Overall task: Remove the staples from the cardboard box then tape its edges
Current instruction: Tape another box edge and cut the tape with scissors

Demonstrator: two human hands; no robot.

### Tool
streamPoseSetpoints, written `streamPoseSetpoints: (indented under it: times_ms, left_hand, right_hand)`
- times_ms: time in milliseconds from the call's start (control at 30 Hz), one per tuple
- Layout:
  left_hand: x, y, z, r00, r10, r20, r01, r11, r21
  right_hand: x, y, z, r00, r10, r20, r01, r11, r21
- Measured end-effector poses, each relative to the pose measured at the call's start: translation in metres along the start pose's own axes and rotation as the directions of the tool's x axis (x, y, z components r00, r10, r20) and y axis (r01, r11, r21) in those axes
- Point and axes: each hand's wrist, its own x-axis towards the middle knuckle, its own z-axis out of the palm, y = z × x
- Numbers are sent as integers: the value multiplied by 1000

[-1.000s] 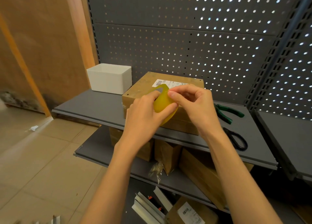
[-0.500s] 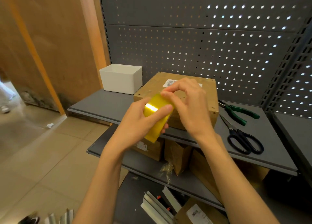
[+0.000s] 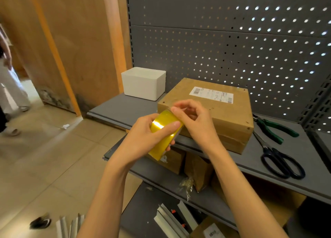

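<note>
the left hand point(image 3: 143, 135) grips a yellow tape roll point(image 3: 165, 132), thumb across its glossy outer face and fingers curled under it, holding it tilted in front of the shelf edge. the right hand point(image 3: 195, 120) is up against the roll's top end, thumb and forefinger pinched together on what looks like the loose clear end of the tape; the end itself is too faint to make out surely. both hands are just in front of the near left corner of the cardboard box point(image 3: 215, 110), which lies flat on the grey upper shelf point(image 3: 123, 106) with a white shipping label point(image 3: 213, 94) on its top face. the roll does not touch the box, as far as can be seen. left of the box, near the back panel, stands a white tub point(image 3: 143, 83). right of the box lie green-handled pliers point(image 3: 275, 128) and, nearer the front edge, black scissors point(image 3: 279, 160), both apart from the box. behind it all rises a grey pegboard point(image 3: 223, 45). on the lower shelf sit more brown cartons point(image 3: 197, 169).
</note>
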Motion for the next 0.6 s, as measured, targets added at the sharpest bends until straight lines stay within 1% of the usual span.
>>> streamPoseSetpoints:
  times_ms: [100, 233, 300, 333, 400, 467, 600]
  left_hand:
    - [0, -3, -5, 1000, -8, 18, 8, 1000, -15]
    - [2, -8, -8, 998, -18, 54, 19, 999, -32]
    - [3, -12, -11, 997, -34, 75, 36, 999, -27]
    - [4, -13, -11, 997, -33, 65, 34, 999, -16]
    - [6, -15, -12, 999, -32, 7, 32, 999, -18]
    - [9, -11, -14, 998, -46, -41, 44, 998, -42]
    - [23, 7, -29, 996, -36, -77, 39, 998, 40]
  right_hand:
    - [3, 4, 3, 998, 55, 25, -56, 998, 24]
    - [4, 9, 4, 998, 48, 27, -50, 995, 83]
    - [5, 11, 3, 998, 58, 3, -58, 997, 58]
    - [5, 11, 4, 998, 56, -12, -55, 998, 29]
    - [5, 10, 5, 998, 19, -56, -21, 999, -49]
    - [7, 4, 9, 992, -56, -115, 40, 990, -132]
    - [15, -12, 19, 960, -181, -212, 133, 965, -225]
